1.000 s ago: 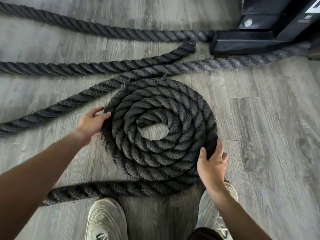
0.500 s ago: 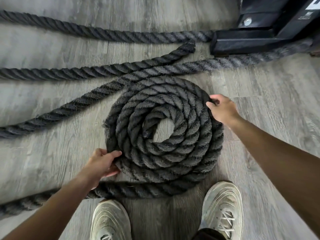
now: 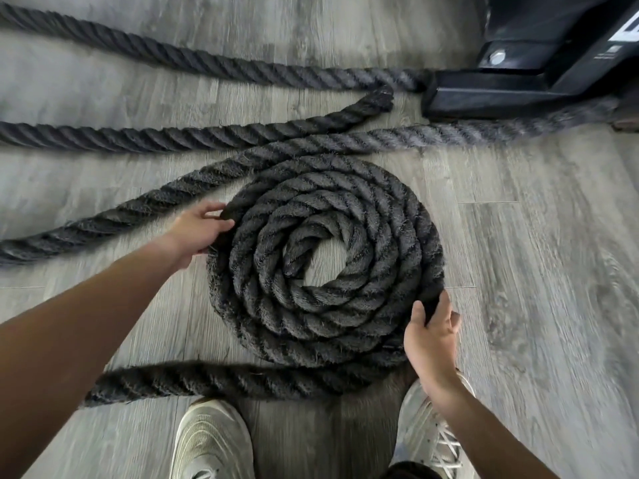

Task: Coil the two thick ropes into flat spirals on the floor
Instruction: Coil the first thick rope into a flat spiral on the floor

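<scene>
Grey wood-grain plank floor (image 3: 536, 271) fills the view. Nearest, two pale white sneakers (image 3: 211, 440) stand at its near edge. Just beyond them a loose tail of thick dark grey twisted rope (image 3: 207, 378) runs left from the flat spiral coil (image 3: 325, 261), which lies in the middle of the floor. The right hand (image 3: 432, 337) curls its fingers and thumb round the coil's outer turn at the near right. The left hand (image 3: 198, 229) grips the outer turn at the coil's left side. Farther off, a second dark rope end (image 3: 377, 102) lies uncoiled, with more rope lengths stretching leftward. At the far right corner stands a black metal equipment base (image 3: 518, 88), with rope passing along it.
</scene>
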Demonstrator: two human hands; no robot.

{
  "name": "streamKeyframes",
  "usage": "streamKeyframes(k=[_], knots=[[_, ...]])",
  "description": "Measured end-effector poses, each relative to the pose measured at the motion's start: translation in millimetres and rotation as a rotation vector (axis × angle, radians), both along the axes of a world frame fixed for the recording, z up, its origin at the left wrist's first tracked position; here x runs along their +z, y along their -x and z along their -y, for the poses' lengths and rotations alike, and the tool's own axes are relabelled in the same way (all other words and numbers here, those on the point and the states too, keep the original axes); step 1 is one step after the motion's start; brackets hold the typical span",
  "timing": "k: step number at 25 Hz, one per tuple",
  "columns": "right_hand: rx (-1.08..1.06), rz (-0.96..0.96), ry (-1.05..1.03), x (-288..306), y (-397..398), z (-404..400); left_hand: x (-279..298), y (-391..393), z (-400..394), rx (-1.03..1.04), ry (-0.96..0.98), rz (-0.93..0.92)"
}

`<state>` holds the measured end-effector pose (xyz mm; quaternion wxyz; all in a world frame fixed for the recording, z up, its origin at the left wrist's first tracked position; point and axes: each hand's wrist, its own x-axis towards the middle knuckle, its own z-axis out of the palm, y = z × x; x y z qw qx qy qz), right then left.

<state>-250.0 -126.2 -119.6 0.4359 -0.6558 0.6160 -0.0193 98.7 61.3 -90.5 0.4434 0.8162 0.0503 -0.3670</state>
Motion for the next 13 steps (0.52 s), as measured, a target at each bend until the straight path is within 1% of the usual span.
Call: streamKeyframes(k=[3, 5, 7, 9, 11, 13], knots=[[0.023, 0.012, 0.077, -4.2, -16.2, 29.0, -5.5, 13.0, -5.4, 0.052, -0.043, 0.018], [0.075, -0.004, 0.14, -6.5, -35.0, 64.9, -2.8, 29.7, -20.0, 0.095, -0.043, -0.043], [0.195, -0.022, 0.174, -5.5, -56.4, 100.9, 0.2, 54.1, -37.5, 0.105, -0.04, -0.126], [0.288, 0.004, 0.168, 0.2, -76.7, 130.9, 2.6, 80.7, -49.7, 0.092, -0.018, -0.226], [0.351, 0.003, 0.189, 4.4, -90.9, 148.9, 3.0, 96.1, -57.2, 0.051, -0.035, -0.287], [0.312, -0.013, 0.196, 6.8, -93.9, 147.7, 4.8, 91.8, -57.3, 0.002, -0.061, -0.281]])
